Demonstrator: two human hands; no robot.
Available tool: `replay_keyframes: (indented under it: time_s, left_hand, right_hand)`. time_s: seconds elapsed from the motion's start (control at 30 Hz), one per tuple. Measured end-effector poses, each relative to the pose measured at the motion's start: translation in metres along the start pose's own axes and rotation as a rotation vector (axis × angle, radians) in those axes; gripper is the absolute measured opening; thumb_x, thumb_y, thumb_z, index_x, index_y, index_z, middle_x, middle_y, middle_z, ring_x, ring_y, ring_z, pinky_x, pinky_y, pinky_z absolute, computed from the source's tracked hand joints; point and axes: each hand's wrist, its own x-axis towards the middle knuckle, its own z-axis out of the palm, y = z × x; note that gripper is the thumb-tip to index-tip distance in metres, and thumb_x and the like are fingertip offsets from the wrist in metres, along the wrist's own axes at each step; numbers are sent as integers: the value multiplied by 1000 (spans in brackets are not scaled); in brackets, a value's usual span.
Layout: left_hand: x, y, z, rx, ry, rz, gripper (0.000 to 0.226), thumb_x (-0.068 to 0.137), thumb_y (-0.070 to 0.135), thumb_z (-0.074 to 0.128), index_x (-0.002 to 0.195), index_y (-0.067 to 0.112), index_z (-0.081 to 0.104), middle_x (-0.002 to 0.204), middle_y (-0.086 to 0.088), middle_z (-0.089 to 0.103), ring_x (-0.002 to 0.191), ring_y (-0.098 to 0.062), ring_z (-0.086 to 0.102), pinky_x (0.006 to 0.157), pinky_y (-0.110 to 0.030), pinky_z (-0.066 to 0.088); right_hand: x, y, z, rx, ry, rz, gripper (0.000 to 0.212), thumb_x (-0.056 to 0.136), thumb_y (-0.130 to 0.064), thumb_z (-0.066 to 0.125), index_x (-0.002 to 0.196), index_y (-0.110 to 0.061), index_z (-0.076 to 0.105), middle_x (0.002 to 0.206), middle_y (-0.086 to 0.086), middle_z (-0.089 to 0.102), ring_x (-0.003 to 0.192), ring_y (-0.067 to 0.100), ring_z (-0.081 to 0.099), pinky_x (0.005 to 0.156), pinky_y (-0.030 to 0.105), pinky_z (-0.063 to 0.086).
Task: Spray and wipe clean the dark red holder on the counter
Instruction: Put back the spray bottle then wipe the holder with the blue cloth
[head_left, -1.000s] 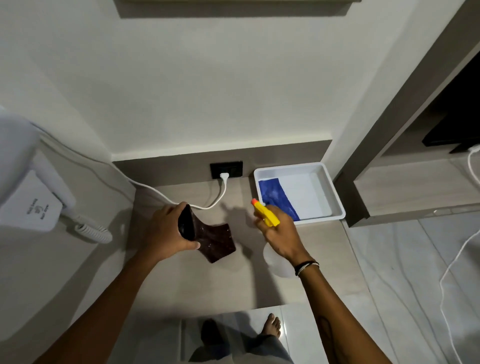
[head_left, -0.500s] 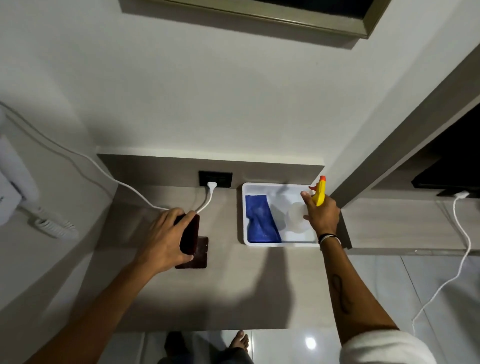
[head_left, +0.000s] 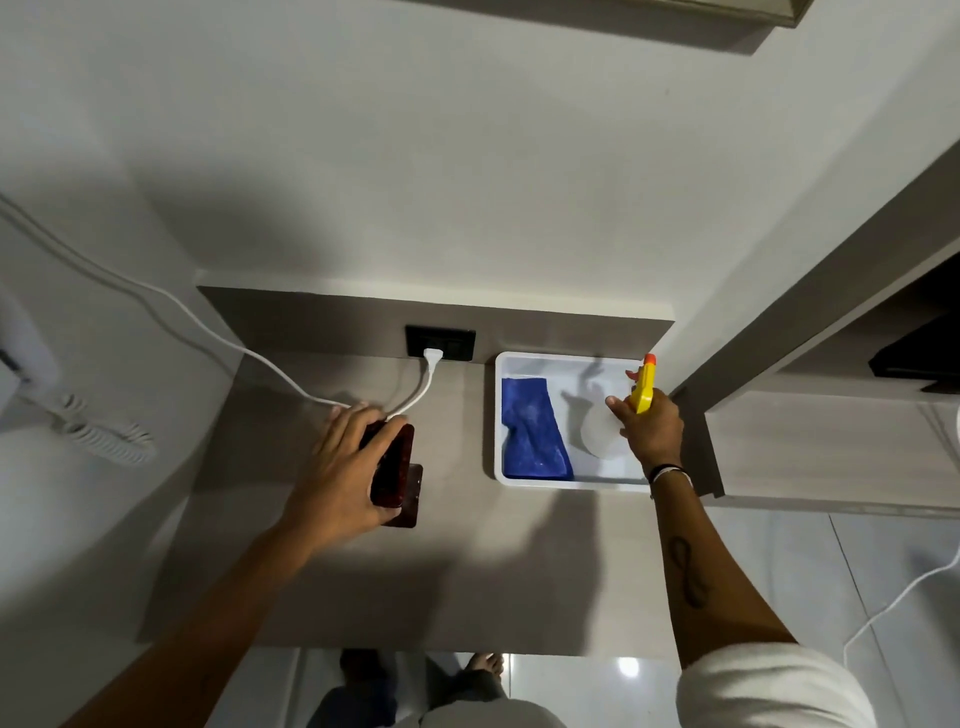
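The dark red holder (head_left: 399, 477) stands on the grey counter (head_left: 519, 561), left of centre. My left hand (head_left: 345, 470) grips it from the left, fingers wrapped over its top. My right hand (head_left: 648, 428) holds a spray bottle (head_left: 602, 435) with a yellow and orange trigger head (head_left: 644, 387) inside the white tray (head_left: 497, 415) at the back right. A blue cloth (head_left: 532, 431) lies in the tray's left half.
A white cable (head_left: 249, 353) runs from the left wall to a black socket (head_left: 440, 343) on the back panel. A coiled white cord (head_left: 98, 441) hangs at the left. A wooden shelf unit (head_left: 831, 441) borders the counter's right side.
My right hand has carried the spray bottle from in front of the holder over to the tray. My left hand has set the holder down flat on the counter and keeps hold of it.
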Motion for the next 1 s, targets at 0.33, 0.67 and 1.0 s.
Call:
replay_keyframes:
  time_s: [0.33,0.67,1.0]
  left_hand:
    - [-2,2,2,35,-14,-21,126,61,68,90,164,20,35,159,-13,42,159,-37,24,132,-55,10]
    - [1,-6,18,77,22,-4,124,65,74,81,166,20,31,160,-15,42,159,-39,26,132,-59,13]
    - [0,-11,24,39,60,26,119,63,52,84,164,19,31,160,-12,40,159,-36,24,132,-58,12]
  right_hand:
    - [-92,26,79,-432,81,-498,48,105,-32,62,149,-16,53,152,13,57,141,32,52,118,47,48]
    - [-25,8,131,-963,-439,-480,74,113,-37,39,171,-13,1,180,16,-7,168,36,-4,135,49,11]
    - [-7,38,149,-1007,-409,-503,71,113,-21,37,170,-8,-3,178,22,-10,166,43,-6,136,51,10]
